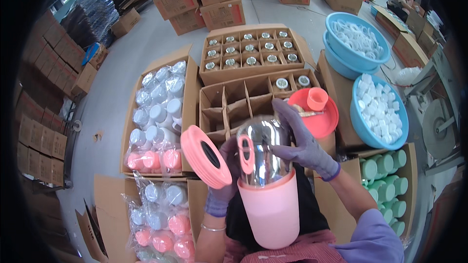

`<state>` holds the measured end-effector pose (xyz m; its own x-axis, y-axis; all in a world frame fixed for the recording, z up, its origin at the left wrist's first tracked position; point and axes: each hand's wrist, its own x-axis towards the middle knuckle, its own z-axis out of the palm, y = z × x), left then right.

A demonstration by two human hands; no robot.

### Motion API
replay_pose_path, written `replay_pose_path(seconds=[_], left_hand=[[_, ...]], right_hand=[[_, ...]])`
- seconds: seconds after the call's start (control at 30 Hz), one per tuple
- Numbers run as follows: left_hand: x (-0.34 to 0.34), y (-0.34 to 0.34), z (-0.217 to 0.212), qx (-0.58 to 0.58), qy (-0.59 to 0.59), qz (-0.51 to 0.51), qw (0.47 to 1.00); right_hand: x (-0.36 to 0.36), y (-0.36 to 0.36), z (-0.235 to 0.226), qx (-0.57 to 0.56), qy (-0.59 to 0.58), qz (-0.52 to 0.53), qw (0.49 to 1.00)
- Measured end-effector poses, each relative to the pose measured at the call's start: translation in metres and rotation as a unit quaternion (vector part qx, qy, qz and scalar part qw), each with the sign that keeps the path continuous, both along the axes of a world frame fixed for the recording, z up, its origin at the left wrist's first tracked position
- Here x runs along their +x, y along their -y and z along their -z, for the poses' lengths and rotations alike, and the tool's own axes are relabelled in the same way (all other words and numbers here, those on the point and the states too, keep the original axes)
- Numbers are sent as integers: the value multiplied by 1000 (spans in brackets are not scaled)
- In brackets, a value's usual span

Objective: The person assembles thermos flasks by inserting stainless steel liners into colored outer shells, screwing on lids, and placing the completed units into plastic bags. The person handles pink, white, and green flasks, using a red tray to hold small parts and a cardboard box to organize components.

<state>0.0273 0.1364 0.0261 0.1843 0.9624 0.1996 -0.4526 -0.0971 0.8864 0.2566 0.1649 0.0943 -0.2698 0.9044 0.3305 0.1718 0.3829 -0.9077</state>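
My left hand (pixel 225 196), in a purple-grey glove, is closed on a round pink threaded collar (pixel 192 152) with a dark opening. A small pink oval loop (pixel 247 165) shows beside that hand, in front of a shiny silver flask liner (pixel 267 141). My gloved right hand (pixel 308 143) wraps round the liner's far right side, thumb across its front. The liner's lower end is inside a pink cylindrical flask body (pixel 269 209), which stands tilted against my lap. How deep the liner reaches is hidden.
Ahead stands a divided carton (pixel 234 92) holding some silver-topped liners; a fuller one (pixel 251 29) lies beyond. Cartons of bagged white and pink cups (pixel 161 112) are left. A red dish (pixel 324 129), blue basins (pixel 358 141) of white caps and rings, and green cups (pixel 385 190) are right.
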Motion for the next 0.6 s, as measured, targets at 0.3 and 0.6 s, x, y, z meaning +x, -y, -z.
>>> replay_pose_path(seconds=[0.3, 0.6], left_hand=[[-31, 86, -28, 82, -422, -239, 871], [-43, 48, -43, -82, -268, -57, 958]], right_hand=[[-7, 19, 13, -320, 44, -332, 886], [-22, 43, 26, -163, -14, -30, 986]])
